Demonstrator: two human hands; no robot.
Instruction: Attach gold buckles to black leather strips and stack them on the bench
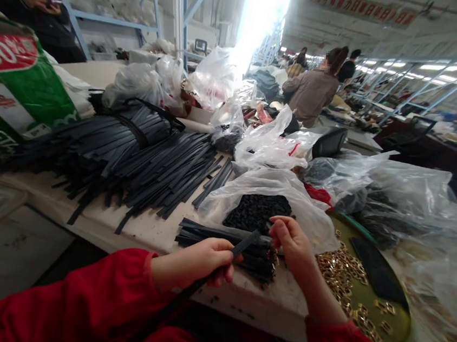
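My left hand (pixel 205 258) is closed around a black strap (pixel 246 242); one end points up and right past my thumb, and the rest trails down toward my lap. Thumb and fingers of my right hand (pixel 293 243) are pinched together at the edge of a clear plastic bag (pixel 217 198) of small black pieces (pixel 254 208). What they grip is too small to make out. Beneath and behind the held strap lies a stack of black straps (pixel 201 232) with gold-coloured metal at their right ends. Gold buckles (pixel 334 272) lie to the right of my right hand.
A yellowish round tray (pixel 398 325) carries the buckles and a dark flat piece (pixel 375 269). Large bundles of black straps (pixel 112 148) cover the table's left side, beside a green bag (pixel 21 84). Plastic bags crowd the back and right. Other people (pixel 312 95) are farther off.
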